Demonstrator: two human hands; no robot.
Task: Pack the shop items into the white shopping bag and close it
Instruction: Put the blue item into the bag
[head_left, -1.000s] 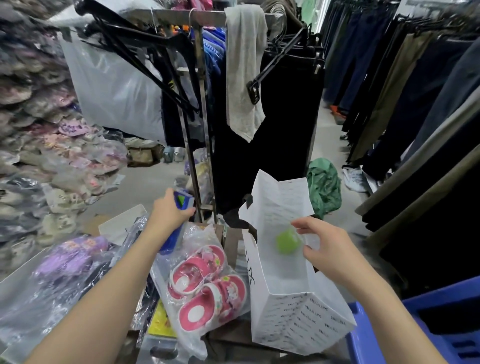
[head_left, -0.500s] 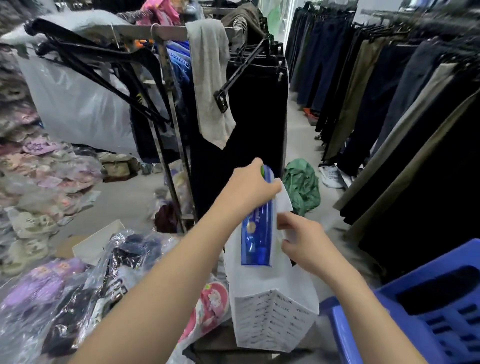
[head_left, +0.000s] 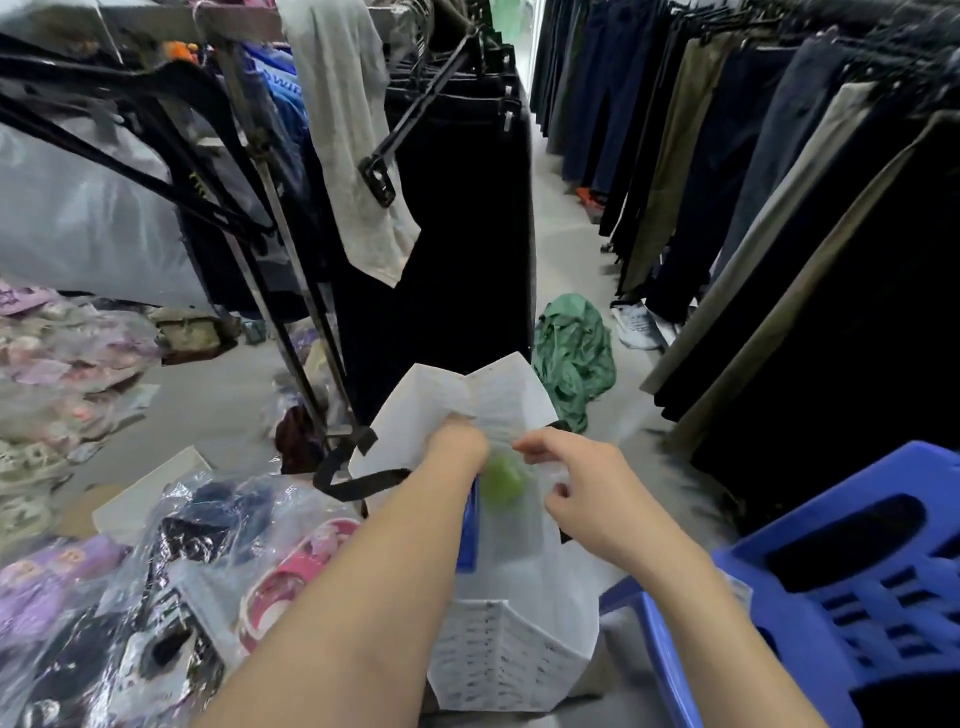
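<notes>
The fingers of the left hand (head_left: 457, 446) are curling down into the mouth of the white shopping bag (head_left: 511, 644), knuckles up, so the fingertips are hiding behind the hand itself; whether they are gripping anything I cannot tell. A blue item (head_left: 470, 535) is showing as a narrow strip just under the left wrist, inside the bag, mostly covered by the forearm. The right hand (head_left: 582, 493) is hovering over the bag's right rim with fingers loosely bent and parted; motion blur is smearing them, and no firm grasp on the rim can be made out. Between the two hands a green round object (head_left: 501, 480) is sitting inside the bag, blurred. The bag's black handle (head_left: 358, 475) is looping out at its left edge. Pink sandals in clear plastic (head_left: 291, 577) are lying just beside the bag's left side, partly covered by the forearm. A blue plastic crate (head_left: 852, 587) is being cut off at the frame's lower right corner.
</notes>
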